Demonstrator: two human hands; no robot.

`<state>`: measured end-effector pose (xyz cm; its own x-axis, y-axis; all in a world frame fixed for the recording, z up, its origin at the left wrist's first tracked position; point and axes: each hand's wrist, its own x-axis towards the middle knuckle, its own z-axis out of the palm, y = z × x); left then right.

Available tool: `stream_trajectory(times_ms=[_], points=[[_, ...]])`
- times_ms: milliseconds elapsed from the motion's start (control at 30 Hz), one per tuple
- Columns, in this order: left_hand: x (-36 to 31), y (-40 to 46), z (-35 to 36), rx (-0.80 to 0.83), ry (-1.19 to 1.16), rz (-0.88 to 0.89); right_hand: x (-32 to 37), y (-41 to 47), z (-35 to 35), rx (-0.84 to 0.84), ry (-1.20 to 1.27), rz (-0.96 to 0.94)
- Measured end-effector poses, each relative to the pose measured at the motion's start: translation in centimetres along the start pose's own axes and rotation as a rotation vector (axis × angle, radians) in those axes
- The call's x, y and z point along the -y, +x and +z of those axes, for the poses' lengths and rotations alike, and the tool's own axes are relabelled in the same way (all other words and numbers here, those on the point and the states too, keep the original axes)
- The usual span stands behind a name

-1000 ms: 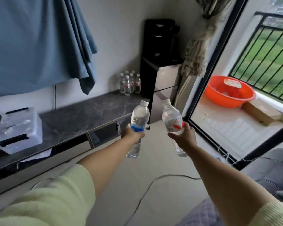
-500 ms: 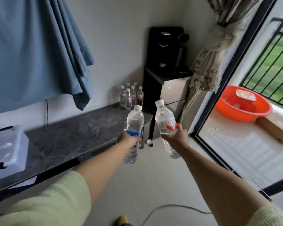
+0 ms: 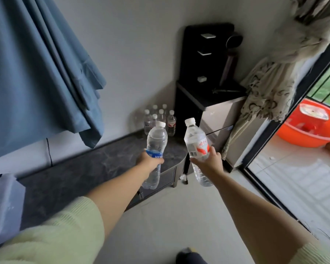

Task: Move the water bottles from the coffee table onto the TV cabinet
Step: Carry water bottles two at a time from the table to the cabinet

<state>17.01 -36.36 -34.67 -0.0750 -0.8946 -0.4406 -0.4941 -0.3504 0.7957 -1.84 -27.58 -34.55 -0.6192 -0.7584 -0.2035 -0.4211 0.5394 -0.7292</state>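
Note:
My left hand [image 3: 148, 161] grips a clear water bottle with a blue label [image 3: 155, 145], held upright above the front edge of the dark marble-topped TV cabinet [image 3: 88, 168]. My right hand [image 3: 208, 160] holds a second clear bottle with a red and white label [image 3: 196, 143], tilted slightly left, over the floor just past the cabinet's right end. Several small water bottles [image 3: 160, 121] stand grouped at the cabinet's far right corner against the wall. The coffee table is out of view.
A black and beige water dispenser [image 3: 213, 96] stands right of the cabinet. A blue cloth [image 3: 36, 73] hangs on the wall. A clear plastic box [image 3: 2, 204] sits at the cabinet's left. A tied curtain [image 3: 271, 82], sliding door and orange basin [image 3: 311, 128] lie right.
Both hands with their bottles have come closer to the cabinet's right end and the grouped bottles. The view has shifted forward and right; the plastic box slid towards the left edge.

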Motion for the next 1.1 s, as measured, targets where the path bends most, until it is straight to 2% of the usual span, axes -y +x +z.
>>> stream_trajectory(times_ms=[233,367,533,700,900,1100], points=[[-3.5,9.3,4.8,0.006,0.009,-0.037,1.1,13.4,1.5,0.097,-0.041,-0.037],[-6.8,15.5,7.2,-0.06,-0.04,-0.105,2.8,22.5,1.6,0.188,-0.066,-0.07],[-7.9,20.5,9.9,-0.132,-0.12,-0.164,3.5,29.8,2.2,0.277,-0.024,-0.066],[-7.2,25.1,12.3,-0.096,-0.145,-0.181,2.0,34.2,5.6,0.352,0.11,0.049],[-4.6,31.1,16.6,-0.084,-0.245,-0.204,-1.5,39.0,11.7,0.345,0.162,0.171],[0.1,39.5,19.6,-0.169,-0.362,-0.161,-4.2,44.1,19.9,0.306,0.116,0.149]])
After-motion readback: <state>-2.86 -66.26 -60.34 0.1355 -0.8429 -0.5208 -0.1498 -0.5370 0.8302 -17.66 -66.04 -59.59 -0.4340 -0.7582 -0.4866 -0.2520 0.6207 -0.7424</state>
